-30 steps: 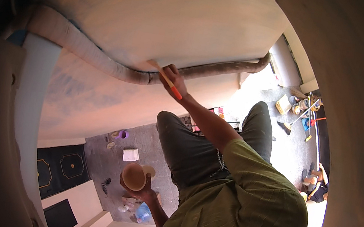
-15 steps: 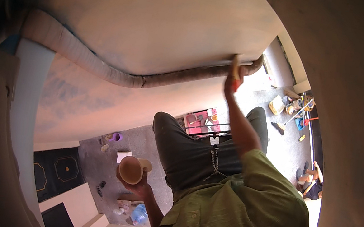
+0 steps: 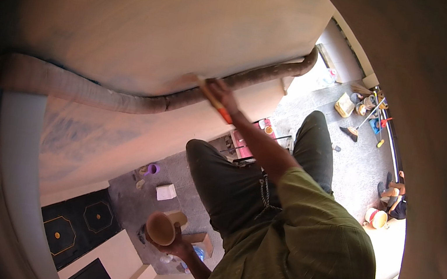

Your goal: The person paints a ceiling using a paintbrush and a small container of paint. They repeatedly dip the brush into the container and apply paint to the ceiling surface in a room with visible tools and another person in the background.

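Observation:
My right hand (image 3: 223, 97) grips a paintbrush (image 3: 218, 107) with a red-orange handle. Its blurred tip meets the beige wall (image 3: 153, 27) just above a long, bending pipe (image 3: 129, 102) that follows the wall. Low on the left, my left hand (image 3: 179, 246) is wrapped round a tan, cup-like container (image 3: 160, 228), its round mouth tilted toward me. A paler cylindrical part (image 3: 179, 218) shows beside that mouth; I cannot tell whether it belongs to the container. What fills the container, if anything, is hard to make out.
Far below my knees lies the grey floor (image 3: 323, 106). A red tray-like surface (image 3: 245, 149) shows between my legs. Brooms (image 3: 349, 133) and several buckets stand at the right, near a seated person (image 3: 397, 198). A white box (image 3: 166, 192) and purple container (image 3: 154, 169) sit lower left.
My right hand has swept left along the pipe with the paintbrush. My left hand with the container sits slightly lower in view, and the whole view has shifted a little.

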Motion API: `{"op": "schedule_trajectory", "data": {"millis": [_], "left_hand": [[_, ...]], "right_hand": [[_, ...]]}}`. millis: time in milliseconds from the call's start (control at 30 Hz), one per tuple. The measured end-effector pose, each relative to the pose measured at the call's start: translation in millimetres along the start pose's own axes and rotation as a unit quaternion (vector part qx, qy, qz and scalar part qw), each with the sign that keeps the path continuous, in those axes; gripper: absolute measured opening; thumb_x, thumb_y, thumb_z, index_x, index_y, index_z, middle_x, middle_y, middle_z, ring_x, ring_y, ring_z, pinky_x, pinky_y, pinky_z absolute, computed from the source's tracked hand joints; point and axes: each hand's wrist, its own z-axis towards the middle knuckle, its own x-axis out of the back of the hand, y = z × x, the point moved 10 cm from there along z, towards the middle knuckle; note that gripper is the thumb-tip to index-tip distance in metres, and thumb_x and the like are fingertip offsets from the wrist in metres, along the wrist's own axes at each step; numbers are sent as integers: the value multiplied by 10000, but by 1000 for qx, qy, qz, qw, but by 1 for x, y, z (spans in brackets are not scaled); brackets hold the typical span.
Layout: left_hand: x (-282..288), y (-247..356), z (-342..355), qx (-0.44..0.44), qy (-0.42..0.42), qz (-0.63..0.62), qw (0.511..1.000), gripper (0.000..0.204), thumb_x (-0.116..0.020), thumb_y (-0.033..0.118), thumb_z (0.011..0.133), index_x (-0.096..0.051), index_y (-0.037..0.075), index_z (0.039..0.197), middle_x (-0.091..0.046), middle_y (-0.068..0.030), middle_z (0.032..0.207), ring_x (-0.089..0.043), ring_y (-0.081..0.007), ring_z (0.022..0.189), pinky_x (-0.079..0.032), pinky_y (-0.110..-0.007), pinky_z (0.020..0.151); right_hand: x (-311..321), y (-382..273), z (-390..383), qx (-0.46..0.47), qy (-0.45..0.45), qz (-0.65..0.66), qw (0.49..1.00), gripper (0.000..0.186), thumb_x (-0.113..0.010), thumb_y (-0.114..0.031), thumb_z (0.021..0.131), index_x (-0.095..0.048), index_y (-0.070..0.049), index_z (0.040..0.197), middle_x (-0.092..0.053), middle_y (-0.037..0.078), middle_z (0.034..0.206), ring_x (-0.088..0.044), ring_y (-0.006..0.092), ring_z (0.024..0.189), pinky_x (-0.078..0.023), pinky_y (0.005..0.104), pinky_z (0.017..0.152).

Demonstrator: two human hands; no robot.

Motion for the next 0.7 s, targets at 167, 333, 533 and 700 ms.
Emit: {"op": "schedule_trajectory", "data": {"millis": [167, 333, 533, 700], "left_hand": [[12, -14, -9, 15, 18, 23, 999, 822, -913, 148, 636, -487, 33, 1329, -554, -130, 1260, -552, -308, 1156, -514, -459, 963], [-6, 5, -7, -2, -6, -28, 1000, 800, -913, 168, 650, -502, 37, 1323, -541, -128, 1275, -543, -311, 1162, -500, -467, 960], [-48, 18, 6, -86, -73, -15, 994, 754, -864, 36, 687, -481, 16, 1335, -572, -138, 1253, -584, -283, 1108, -537, -431, 943], [-28, 12, 2, -51, -31, -9, 998, 814, -917, 200, 655, -489, 39, 1329, -542, -123, 1265, -540, -309, 1148, -496, -467, 950]], "right_hand": [[138, 96, -26, -92, 47, -77, 992, 391, -678, -46, 796, -607, -51, 1181, -604, 148, 1195, -632, 359, 1055, -536, 412, 859], [251, 122, -40, -269, 259, -186, 909, 112, -629, -87, 930, -586, -11, 999, -579, 163, 910, -614, 355, 812, -496, 401, 696], [183, 125, -54, -168, 338, -167, 911, 192, -632, -110, 916, -594, 22, 1051, -606, 157, 941, -582, 351, 832, -489, 370, 767], [51, 48, -49, -202, 40, 77, 975, 274, -649, -50, 870, -590, -10, 1135, -615, 177, 1089, -607, 402, 1039, -484, 451, 909]]}}
